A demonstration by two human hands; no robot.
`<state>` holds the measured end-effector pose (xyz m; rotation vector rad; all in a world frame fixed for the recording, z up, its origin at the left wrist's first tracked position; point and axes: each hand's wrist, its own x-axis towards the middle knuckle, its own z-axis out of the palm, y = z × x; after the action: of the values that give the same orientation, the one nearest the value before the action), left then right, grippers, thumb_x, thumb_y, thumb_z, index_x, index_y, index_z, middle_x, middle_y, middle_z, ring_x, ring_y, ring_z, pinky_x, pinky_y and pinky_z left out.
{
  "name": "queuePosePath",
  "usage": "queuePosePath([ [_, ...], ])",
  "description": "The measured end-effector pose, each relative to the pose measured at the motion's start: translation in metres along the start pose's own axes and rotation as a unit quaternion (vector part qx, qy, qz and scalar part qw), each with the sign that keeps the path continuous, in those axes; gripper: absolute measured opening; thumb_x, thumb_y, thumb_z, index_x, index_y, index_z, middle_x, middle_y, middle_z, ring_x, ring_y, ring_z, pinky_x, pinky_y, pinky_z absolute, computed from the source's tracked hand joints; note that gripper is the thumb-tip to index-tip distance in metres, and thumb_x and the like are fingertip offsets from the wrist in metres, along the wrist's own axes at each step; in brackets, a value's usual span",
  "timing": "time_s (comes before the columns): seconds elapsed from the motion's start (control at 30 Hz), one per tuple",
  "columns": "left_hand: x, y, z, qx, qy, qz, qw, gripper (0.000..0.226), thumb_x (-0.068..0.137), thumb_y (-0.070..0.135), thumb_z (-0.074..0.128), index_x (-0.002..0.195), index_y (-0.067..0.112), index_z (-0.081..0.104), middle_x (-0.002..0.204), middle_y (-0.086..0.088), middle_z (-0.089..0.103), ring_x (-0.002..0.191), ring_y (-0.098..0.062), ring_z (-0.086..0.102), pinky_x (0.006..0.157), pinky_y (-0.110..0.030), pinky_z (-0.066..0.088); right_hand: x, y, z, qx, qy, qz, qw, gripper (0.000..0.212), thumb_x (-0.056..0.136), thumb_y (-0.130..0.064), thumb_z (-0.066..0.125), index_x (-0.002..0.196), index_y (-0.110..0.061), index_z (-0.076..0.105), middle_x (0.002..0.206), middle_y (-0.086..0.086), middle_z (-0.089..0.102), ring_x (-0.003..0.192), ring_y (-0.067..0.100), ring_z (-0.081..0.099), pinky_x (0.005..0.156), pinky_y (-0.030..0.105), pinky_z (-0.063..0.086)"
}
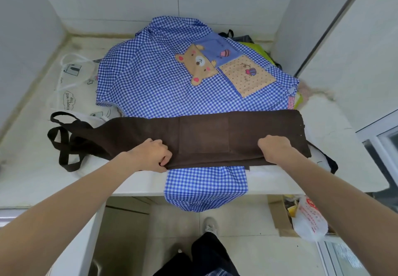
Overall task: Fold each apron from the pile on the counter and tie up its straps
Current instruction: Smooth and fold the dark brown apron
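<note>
Both hands, left hand [150, 155] and right hand [274, 149], pinch the brown apron [204, 138] mid-frame; keep the near edge level, fold away evenly.

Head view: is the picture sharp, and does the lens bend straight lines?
Head view: even, soft light without glare; the brown apron and both hands, left and right, look sharp; the wide lens bows the counter edges and wall lines outward toward the frame borders.
</note>
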<state>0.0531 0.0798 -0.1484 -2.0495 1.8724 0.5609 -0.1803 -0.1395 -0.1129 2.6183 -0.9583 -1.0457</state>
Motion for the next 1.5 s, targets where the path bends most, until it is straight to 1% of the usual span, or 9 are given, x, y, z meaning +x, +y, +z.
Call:
queuePosePath([
  [0.37, 0.009, 0.009, -0.008, -0.04, -0.072, -0.029, 0.996, 0.025, 0.089, 0.028, 0.057, 0.069, 0.026, 0.042, 0.087, 0.005, 0.052, 0.094, -0.016, 0.047, 0.075, -0.029, 0.03, -0.001, -0.01, -0.009, -0.005, 0.012, -0.13, 0.991, 0.019, 0.092, -0.016, 0.049, 0.109, -0.012, 0.056, 0.111, 0.008, 0.059, 0.094, 0.025, 0.057, 0.078, 0.033, 0.044],
  [0.53, 0.01, 0.011, -0.008, -0.046, -0.076, -0.028, 0.996, 0.031, 0.089, 0.026, 0.057, 0.063, 0.026, 0.04, 0.08, 0.005, 0.051, 0.09, -0.018, 0.049, 0.066, -0.026, 0.031, -0.003, -0.006, -0.01, 0.014, -0.033, -0.137, 0.99, 0.029, 0.09, -0.011, 0.051, 0.065, -0.02, 0.039, 0.076, -0.001, 0.048, 0.083, 0.021, 0.048, 0.105, 0.052, 0.028],
  [0.73, 0.007, 0.012, 0.0, -0.044, -0.045, -0.038, 0.997, 0.03, 0.09, 0.024, 0.054, 0.064, 0.026, 0.04, 0.078, 0.008, 0.044, 0.085, -0.012, 0.039, 0.07, -0.027, 0.03, -0.004, -0.02, 0.016, 0.019, -0.06, -0.115, 0.991, 0.005, 0.09, -0.008, 0.05, 0.088, -0.012, 0.047, 0.09, 0.004, 0.046, 0.101, 0.028, 0.05, 0.104, 0.059, 0.027],
  [0.87, 0.007, 0.013, -0.014, -0.077, -0.078, -0.019, 0.994, 0.016, 0.089, 0.038, 0.058, 0.08, 0.026, 0.054, 0.09, 0.008, 0.049, 0.092, -0.01, 0.04, 0.078, -0.028, 0.033, -0.005, -0.019, 0.016, 0.019, -0.094, -0.129, 0.987, 0.007, 0.092, -0.013, 0.053, 0.087, -0.013, 0.049, 0.092, 0.005, 0.045, 0.11, 0.027, 0.046, 0.108, 0.059, 0.025],
  [1.0, 0.026, 0.031, -0.033, -0.161, 0.083, -0.031, 0.983, 0.037, 0.087, 0.038, 0.061, 0.12, 0.025, 0.05, 0.132, 0.0, 0.038, 0.117, -0.016, 0.043, 0.099, -0.027, 0.041, -0.003, -0.009, 0.003, 0.084, -0.164, -0.131, 0.974, 0.021, 0.088, -0.026, 0.055, 0.077, -0.009, 0.062, 0.082, 0.002, 0.054, 0.093, 0.024, 0.052, 0.093, 0.043, 0.044],
  [1.13, 0.051, 0.06, -0.045, -0.06, 0.056, -0.108, 0.991, 0.096, 0.082, 0.039, 0.069, 0.15, 0.023, 0.004, 0.156, -0.004, 0.002, 0.141, -0.028, 0.021, 0.106, -0.039, 0.037, 0.005, -0.013, -0.022, 0.205, 0.084, -0.142, 0.965, 0.012, 0.091, -0.017, 0.056, 0.101, -0.014, 0.06, 0.105, 0.006, 0.057, 0.101, 0.024, 0.058, 0.083, 0.03, 0.05],
  [1.2, 0.06, 0.07, -0.047, -0.009, 0.005, -0.122, 0.992, 0.108, 0.08, 0.039, 0.071, 0.15, 0.02, -0.009, 0.157, -0.007, -0.01, 0.142, -0.032, 0.016, 0.105, -0.041, 0.038, 0.009, -0.025, -0.022, 0.148, 0.142, -0.147, 0.968, 0.059, 0.087, -0.019, 0.065, 0.139, -0.017, 0.039, 0.143, 0.009, 0.036, 0.13, 0.029, 0.039, 0.097, 0.034, 0.045],
  [1.27, 0.066, 0.075, -0.046, 0.009, -0.035, -0.127, 0.991, 0.111, 0.08, 0.039, 0.071, 0.149, 0.019, -0.014, 0.156, -0.009, -0.017, 0.141, -0.035, 0.016, 0.103, -0.041, 0.04, 0.012, -0.037, -0.017, 0.092, 0.079, -0.134, 0.984, 0.096, 0.082, -0.024, 0.072, 0.151, -0.02, 0.006, 0.158, 0.006, 0.003, 0.144, 0.033, 0.011, 0.106, 0.043, 0.036],
  [1.5, 0.074, 0.069, -0.044, 0.0, -0.082, -0.128, 0.988, 0.111, 0.08, 0.041, 0.07, 0.149, 0.021, -0.014, 0.155, -0.007, -0.024, 0.138, -0.037, 0.024, 0.103, -0.041, 0.04, 0.023, -0.021, 0.009, 0.105, 0.005, -0.062, 0.992, 0.125, 0.072, -0.035, 0.08, 0.149, -0.017, -0.016, 0.156, -0.004, -0.024, 0.141, 0.04, 0.014, 0.106, 0.046, 0.036],
])
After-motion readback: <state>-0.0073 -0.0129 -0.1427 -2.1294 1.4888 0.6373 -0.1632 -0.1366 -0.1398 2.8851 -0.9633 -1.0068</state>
